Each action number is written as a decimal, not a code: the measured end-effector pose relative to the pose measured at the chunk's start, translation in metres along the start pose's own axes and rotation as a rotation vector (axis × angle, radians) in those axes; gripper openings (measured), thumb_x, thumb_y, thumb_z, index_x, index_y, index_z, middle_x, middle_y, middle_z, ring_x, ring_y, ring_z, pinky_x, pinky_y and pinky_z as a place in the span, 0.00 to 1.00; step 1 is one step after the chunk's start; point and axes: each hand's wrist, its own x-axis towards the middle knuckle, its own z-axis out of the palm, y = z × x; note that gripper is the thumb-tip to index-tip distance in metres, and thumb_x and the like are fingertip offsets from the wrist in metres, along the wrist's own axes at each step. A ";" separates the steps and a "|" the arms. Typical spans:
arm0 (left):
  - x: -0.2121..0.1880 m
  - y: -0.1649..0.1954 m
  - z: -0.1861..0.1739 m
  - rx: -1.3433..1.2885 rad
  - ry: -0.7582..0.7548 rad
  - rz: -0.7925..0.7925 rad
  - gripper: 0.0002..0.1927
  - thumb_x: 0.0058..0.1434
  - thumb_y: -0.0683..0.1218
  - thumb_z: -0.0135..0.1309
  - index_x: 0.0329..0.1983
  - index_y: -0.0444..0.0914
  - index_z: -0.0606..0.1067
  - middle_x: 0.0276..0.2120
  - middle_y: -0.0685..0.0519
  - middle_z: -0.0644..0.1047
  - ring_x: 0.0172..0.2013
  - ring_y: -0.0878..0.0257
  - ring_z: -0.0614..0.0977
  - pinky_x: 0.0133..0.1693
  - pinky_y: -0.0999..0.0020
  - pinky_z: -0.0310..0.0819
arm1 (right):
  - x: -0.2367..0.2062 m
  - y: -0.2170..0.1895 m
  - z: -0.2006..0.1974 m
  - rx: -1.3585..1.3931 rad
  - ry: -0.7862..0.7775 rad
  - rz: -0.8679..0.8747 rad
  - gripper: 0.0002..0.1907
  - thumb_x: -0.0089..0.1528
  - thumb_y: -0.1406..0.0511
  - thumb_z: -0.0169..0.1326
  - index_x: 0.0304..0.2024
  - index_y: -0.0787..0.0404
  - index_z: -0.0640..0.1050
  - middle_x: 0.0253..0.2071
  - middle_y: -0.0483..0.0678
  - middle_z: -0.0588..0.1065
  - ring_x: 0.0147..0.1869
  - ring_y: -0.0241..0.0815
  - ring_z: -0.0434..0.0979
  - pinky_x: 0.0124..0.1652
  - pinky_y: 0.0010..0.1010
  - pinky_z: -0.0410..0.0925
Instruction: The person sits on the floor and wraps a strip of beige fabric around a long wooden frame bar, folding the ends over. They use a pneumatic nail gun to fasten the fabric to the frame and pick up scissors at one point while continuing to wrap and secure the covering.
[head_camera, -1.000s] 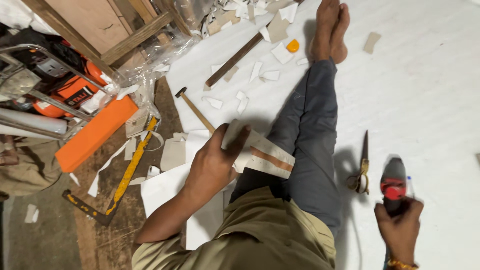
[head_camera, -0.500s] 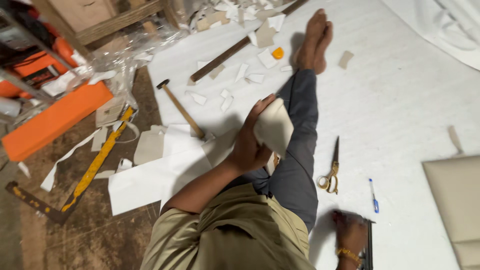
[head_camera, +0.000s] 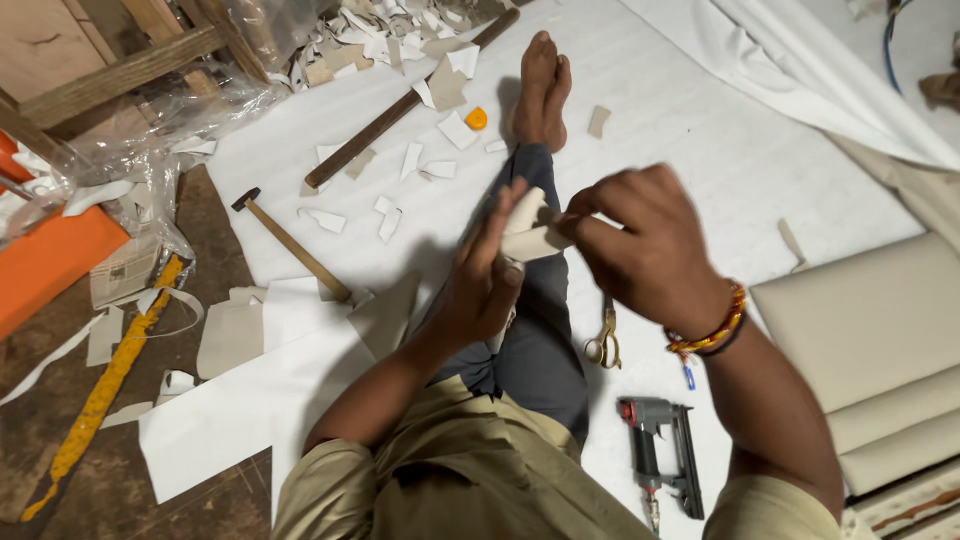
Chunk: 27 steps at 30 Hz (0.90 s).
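Note:
I sit on the floor with my legs stretched out. A small piece of beige material (head_camera: 527, 238) is held above my lap, gripped from both sides. My left hand (head_camera: 480, 285) grips its lower left edge, and my right hand (head_camera: 640, 240), with a beaded band at the wrist, pinches its right edge. A grey staple gun (head_camera: 660, 460) lies on the white sheet by my right hip. Scissors (head_camera: 603, 342) lie beside my right thigh, partly hidden by my right hand.
A wooden-handled hammer (head_camera: 290, 245) and a long dark stick (head_camera: 400, 105) lie to the left on the white sheet (head_camera: 700, 130) among several beige scraps. A yellow level (head_camera: 105, 385) rests on the brown floor. A padded beige cushion panel (head_camera: 860, 340) sits at the right.
My right hand let go of the staple gun, which now lies on the sheet, and came up to the beige piece. My left hand lifted that piece from my lap.

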 end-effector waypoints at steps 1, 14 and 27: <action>0.001 0.005 -0.003 -0.007 -0.018 -0.053 0.33 0.77 0.49 0.38 0.78 0.26 0.50 0.75 0.31 0.62 0.75 0.41 0.69 0.74 0.56 0.62 | 0.006 0.005 -0.006 -0.048 0.012 -0.055 0.07 0.59 0.69 0.66 0.39 0.56 0.80 0.42 0.43 0.77 0.48 0.45 0.75 0.44 0.38 0.63; 0.004 0.027 0.009 0.353 0.182 -0.119 0.34 0.64 0.38 0.46 0.73 0.23 0.57 0.64 0.27 0.70 0.59 0.39 0.80 0.56 0.58 0.79 | 0.046 -0.011 -0.031 -0.312 -0.148 -0.302 0.04 0.60 0.67 0.60 0.38 0.56 0.78 0.46 0.44 0.76 0.54 0.44 0.75 0.50 0.38 0.65; 0.005 0.015 0.010 0.523 0.115 0.025 0.29 0.65 0.37 0.53 0.69 0.24 0.62 0.65 0.30 0.69 0.62 0.42 0.77 0.58 0.61 0.77 | 0.028 -0.015 -0.024 -0.624 -0.312 -0.492 0.03 0.62 0.65 0.57 0.35 0.57 0.80 0.34 0.39 0.73 0.40 0.35 0.71 0.41 0.30 0.61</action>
